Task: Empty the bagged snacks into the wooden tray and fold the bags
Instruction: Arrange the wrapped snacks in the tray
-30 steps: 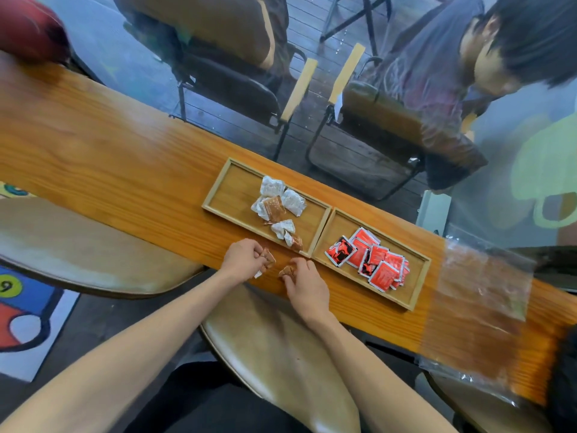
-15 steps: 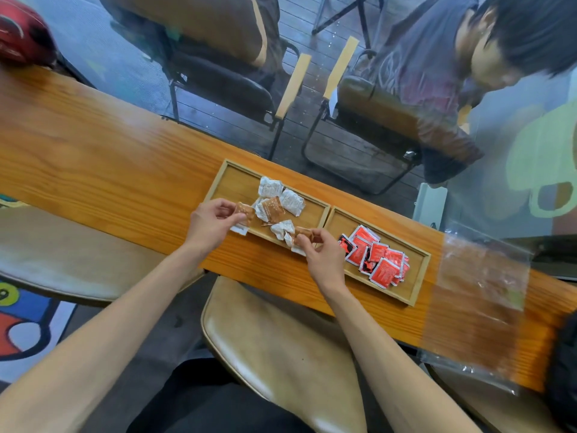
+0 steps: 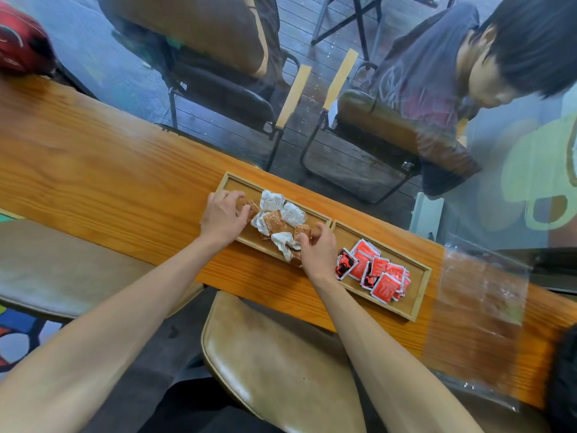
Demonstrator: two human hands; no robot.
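A long, orange-brown wooden tabletop (image 3: 103, 170) runs diagonally from the frame's upper left to its lower right. Two shallow wooden trays (image 3: 420, 287) sit end to end at centre, with a clear plastic bag (image 3: 480, 301) lying flat at right.

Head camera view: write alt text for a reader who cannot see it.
Both hands reach into the left wooden tray, the left hand and right hand each pinching a brown snack packet among white and brown ones. The right tray holds red packets, and an empty clear bag lies on the wooden table.
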